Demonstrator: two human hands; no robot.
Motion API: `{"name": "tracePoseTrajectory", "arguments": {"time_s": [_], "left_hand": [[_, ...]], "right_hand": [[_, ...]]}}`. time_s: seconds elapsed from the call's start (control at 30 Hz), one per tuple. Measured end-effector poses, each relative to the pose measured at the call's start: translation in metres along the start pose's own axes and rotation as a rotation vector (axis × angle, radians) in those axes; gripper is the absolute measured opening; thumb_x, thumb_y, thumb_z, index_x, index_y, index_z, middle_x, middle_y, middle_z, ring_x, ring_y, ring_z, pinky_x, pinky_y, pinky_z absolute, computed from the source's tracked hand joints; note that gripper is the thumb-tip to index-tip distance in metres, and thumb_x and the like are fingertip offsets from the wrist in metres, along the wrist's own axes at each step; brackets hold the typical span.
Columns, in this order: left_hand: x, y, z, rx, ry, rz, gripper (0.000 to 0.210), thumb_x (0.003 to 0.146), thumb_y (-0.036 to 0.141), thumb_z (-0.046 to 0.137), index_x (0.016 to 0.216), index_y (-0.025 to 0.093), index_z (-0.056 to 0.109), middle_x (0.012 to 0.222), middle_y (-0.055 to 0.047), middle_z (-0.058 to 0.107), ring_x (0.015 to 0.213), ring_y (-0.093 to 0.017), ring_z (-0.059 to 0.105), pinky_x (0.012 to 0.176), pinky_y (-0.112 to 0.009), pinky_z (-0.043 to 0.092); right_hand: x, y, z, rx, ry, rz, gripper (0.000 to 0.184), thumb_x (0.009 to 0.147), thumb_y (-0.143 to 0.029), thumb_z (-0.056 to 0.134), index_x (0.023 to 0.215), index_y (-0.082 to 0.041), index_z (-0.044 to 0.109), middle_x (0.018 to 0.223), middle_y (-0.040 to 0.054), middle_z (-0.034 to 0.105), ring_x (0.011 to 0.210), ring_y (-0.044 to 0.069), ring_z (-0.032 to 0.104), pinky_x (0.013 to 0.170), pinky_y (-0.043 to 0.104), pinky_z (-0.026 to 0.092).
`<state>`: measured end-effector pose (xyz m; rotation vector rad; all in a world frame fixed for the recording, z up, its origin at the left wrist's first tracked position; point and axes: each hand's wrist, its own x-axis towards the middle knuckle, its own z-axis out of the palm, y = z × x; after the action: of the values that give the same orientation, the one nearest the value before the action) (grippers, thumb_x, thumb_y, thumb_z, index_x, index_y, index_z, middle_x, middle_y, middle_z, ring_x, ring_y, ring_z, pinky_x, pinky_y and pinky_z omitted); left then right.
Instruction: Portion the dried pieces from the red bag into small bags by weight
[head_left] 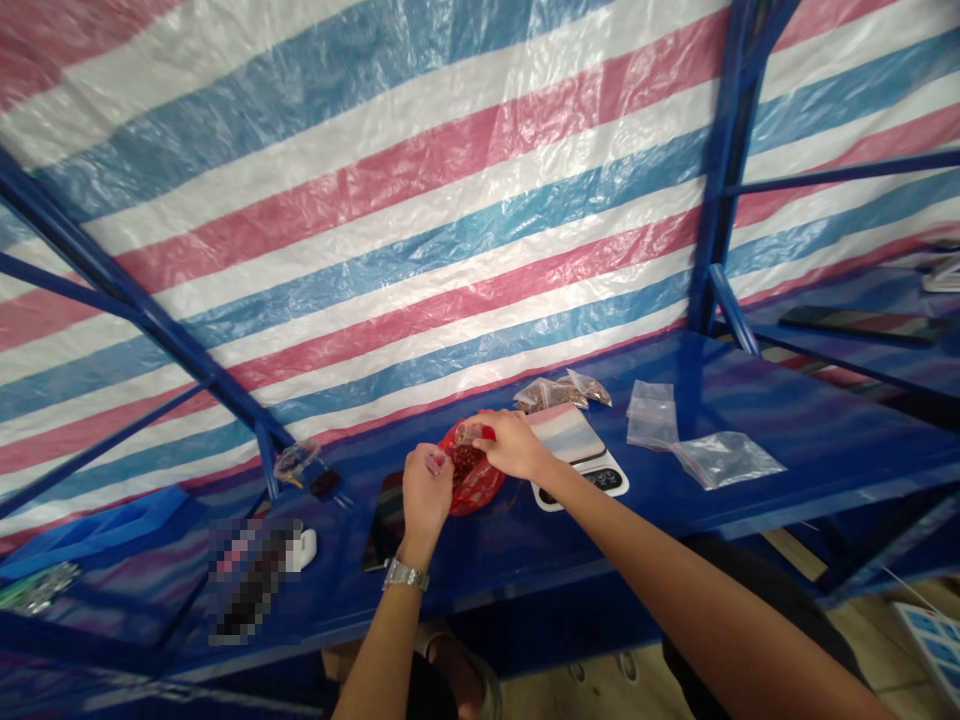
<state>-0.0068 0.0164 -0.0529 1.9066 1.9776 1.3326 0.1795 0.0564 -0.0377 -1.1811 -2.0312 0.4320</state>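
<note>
A red plastic bag [486, 492] lies open on the blue shelf, with small dark reddish-brown pieces [466, 466] inside it. Over its left side, my left hand [427, 492] is closed on a small see-through plastic bag [435, 462]. My right hand [511, 442] comes in from the right and pinches a small see-through cup [469, 434] above the pieces. What the cup holds is too small to make out. Just right of the red bag stands a white kitchen scale [616, 478], partly behind my right wrist.
Filled zip bags [555, 393] lie behind the scale. Flat see-through zip bags [651, 415] and a larger one [729, 460] lie to the right. A dark flat device [381, 525] sits beside my left hand. Blue metal posts [720, 170] frame the shelf before a striped tarp [420, 250].
</note>
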Motion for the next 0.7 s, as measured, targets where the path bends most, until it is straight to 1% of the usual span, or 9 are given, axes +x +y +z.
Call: {"name": "tracePoseTrajectory", "arguments": {"time_s": [0.1, 0.2, 0.27, 0.37, 0.43, 0.53, 0.7], "left_hand": [[-0.002, 0.003, 0.006, 0.073, -0.036, 0.033, 0.008, 0.084, 0.013, 0.059, 0.082, 0.021, 0.058, 0.083, -0.002, 0.06, 0.08, -0.019, 0.058, 0.075, -0.031, 0.045], [-0.003, 0.01, 0.011, 0.163, -0.064, 0.055, 0.007, 0.087, 0.014, 0.059, 0.084, 0.021, 0.058, 0.085, -0.004, 0.061, 0.085, -0.022, 0.059, 0.077, -0.032, 0.044], [-0.003, 0.017, 0.013, 0.252, -0.065, 0.037, 0.003, 0.089, 0.018, 0.059, 0.09, 0.02, 0.061, 0.092, -0.007, 0.064, 0.091, -0.025, 0.061, 0.078, -0.034, 0.044], [-0.003, 0.027, 0.015, 0.341, -0.042, 0.009, 0.011, 0.091, 0.024, 0.06, 0.1, 0.02, 0.065, 0.107, -0.012, 0.067, 0.103, -0.03, 0.061, 0.083, -0.038, 0.045], [-0.002, 0.033, 0.016, 0.343, -0.04, -0.002, 0.014, 0.093, 0.027, 0.059, 0.102, 0.02, 0.067, 0.111, -0.013, 0.067, 0.109, -0.032, 0.06, 0.087, -0.039, 0.045], [0.001, 0.04, 0.018, 0.322, -0.029, -0.049, 0.017, 0.093, 0.03, 0.06, 0.103, 0.02, 0.069, 0.112, -0.014, 0.068, 0.111, -0.033, 0.06, 0.09, -0.041, 0.045], [0.004, 0.04, 0.021, 0.263, -0.012, -0.073, 0.022, 0.09, 0.036, 0.064, 0.105, 0.021, 0.07, 0.112, -0.013, 0.069, 0.114, -0.035, 0.059, 0.093, -0.044, 0.045]], "right_hand": [[-0.002, -0.003, -0.001, -0.001, 0.039, -0.121, 0.032, 0.091, -0.016, 0.067, 0.12, -0.028, 0.074, 0.117, 0.0041, 0.076, 0.109, 0.025, 0.064, 0.099, 0.039, 0.039], [-0.008, -0.007, 0.0, -0.044, 0.065, -0.266, 0.033, 0.092, -0.011, 0.063, 0.121, -0.025, 0.072, 0.117, 0.0059, 0.073, 0.109, 0.024, 0.06, 0.096, 0.038, 0.039], [-0.011, -0.01, 0.0, -0.072, 0.08, -0.35, 0.035, 0.092, -0.009, 0.061, 0.122, -0.024, 0.071, 0.119, 0.0067, 0.07, 0.11, 0.024, 0.058, 0.095, 0.038, 0.039], [-0.014, -0.011, -0.001, -0.108, 0.098, -0.434, 0.042, 0.09, -0.002, 0.058, 0.124, -0.024, 0.069, 0.122, 0.0068, 0.068, 0.11, 0.024, 0.056, 0.094, 0.037, 0.039], [-0.013, -0.01, -0.001, -0.112, 0.122, -0.463, 0.046, 0.088, 0.002, 0.058, 0.124, -0.024, 0.068, 0.125, 0.0069, 0.067, 0.111, 0.024, 0.056, 0.093, 0.037, 0.04], [-0.011, -0.008, -0.001, -0.112, 0.172, -0.487, 0.045, 0.088, 0.003, 0.058, 0.124, -0.022, 0.068, 0.126, 0.0075, 0.067, 0.111, 0.024, 0.057, 0.092, 0.037, 0.042], [-0.009, -0.006, -0.002, -0.108, 0.2, -0.483, 0.044, 0.091, 0.0, 0.057, 0.127, -0.023, 0.068, 0.126, 0.0071, 0.068, 0.111, 0.024, 0.059, 0.092, 0.038, 0.044]]}}
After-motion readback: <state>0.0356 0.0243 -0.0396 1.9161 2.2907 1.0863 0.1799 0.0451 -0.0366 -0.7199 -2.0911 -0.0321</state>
